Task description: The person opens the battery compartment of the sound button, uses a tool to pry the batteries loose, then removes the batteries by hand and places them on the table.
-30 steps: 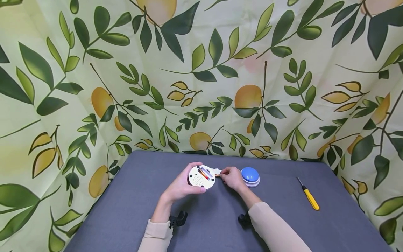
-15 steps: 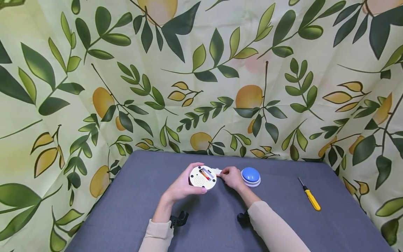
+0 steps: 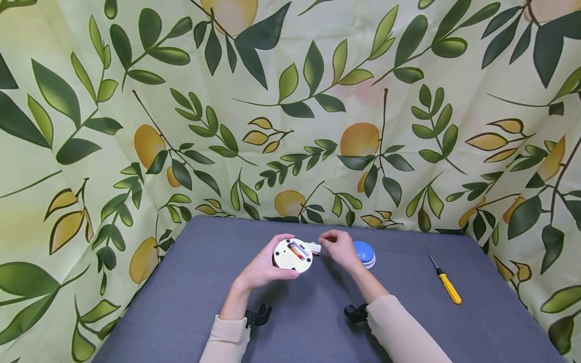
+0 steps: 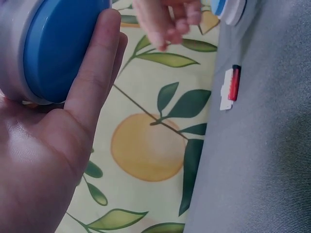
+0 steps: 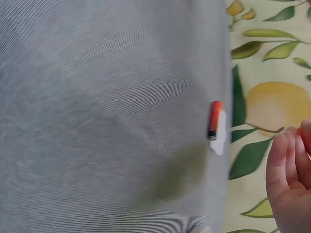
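Observation:
My left hand (image 3: 260, 263) grips the rim of a round white push-button device (image 3: 286, 260), its underside facing up. The blue dome (image 4: 60, 48) shows from below in the left wrist view. One red-and-black battery (image 3: 296, 251) lies in its uncovered compartment, beside a bare slot. On the table to its right is a white battery cover (image 3: 314, 246), with a loose red-and-black battery (image 5: 215, 120) against it. Just above and right of these hovers my right hand (image 3: 339, 248), fingers loosely bent. No held thing is visible there; its thumb tip is partly cut off in the right wrist view.
A second push-button device, blue-topped (image 3: 364, 250), stands upright behind my right hand, partly covered by it. A screwdriver (image 3: 447, 285) with a yellow handle lies farther right on the grey table (image 3: 308, 322). Leaf-patterned cloth (image 3: 254, 171) hangs behind and at both sides.
My right hand has let go of the loose battery and lifted away, up and to the right. The battery stays beside the cover. The left hand and its device have hardly moved.

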Available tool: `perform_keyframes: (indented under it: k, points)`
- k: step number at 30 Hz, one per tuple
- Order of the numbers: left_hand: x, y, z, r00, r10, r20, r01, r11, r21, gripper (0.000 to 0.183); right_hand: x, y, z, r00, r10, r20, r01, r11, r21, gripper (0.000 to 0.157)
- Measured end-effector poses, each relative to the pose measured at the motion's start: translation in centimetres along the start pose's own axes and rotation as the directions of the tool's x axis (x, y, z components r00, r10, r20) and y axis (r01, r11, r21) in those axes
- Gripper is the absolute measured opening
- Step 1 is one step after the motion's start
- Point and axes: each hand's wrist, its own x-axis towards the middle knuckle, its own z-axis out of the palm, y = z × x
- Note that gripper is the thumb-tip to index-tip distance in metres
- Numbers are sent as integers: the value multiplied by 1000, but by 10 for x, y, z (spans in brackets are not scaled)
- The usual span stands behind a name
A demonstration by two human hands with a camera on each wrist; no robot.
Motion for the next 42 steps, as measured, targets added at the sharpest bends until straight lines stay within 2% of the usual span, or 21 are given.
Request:
perform_keyframes:
  k: [4,13,20,28,32,42]
  points:
    - [0,0,0,1000,5,2,-5,1000,3,83,-3,-14,-7,998,-53,-17,54,998,20,17]
    - [0,0,0,1000,11,2,-11,1000,3,83,-12,-36,-16,987,-162,-2,162,984,70,19]
    - [1,0,0,1000,17,12,-17,1000,1,83,-24,-58,-18,974,-219,57,212,971,111,19]
    - [0,0,1,1000,10,26,-9,1000,-14,83,-32,-72,-14,937,-326,126,309,941,137,21]
    - [0,-1,1,999,12,30,-11,1000,-22,82,-34,-74,-9,917,-370,151,358,928,100,20]
    - [1,-4,3,999,23,42,-20,998,-62,80,-38,-75,3,879,-423,219,429,903,22,21]
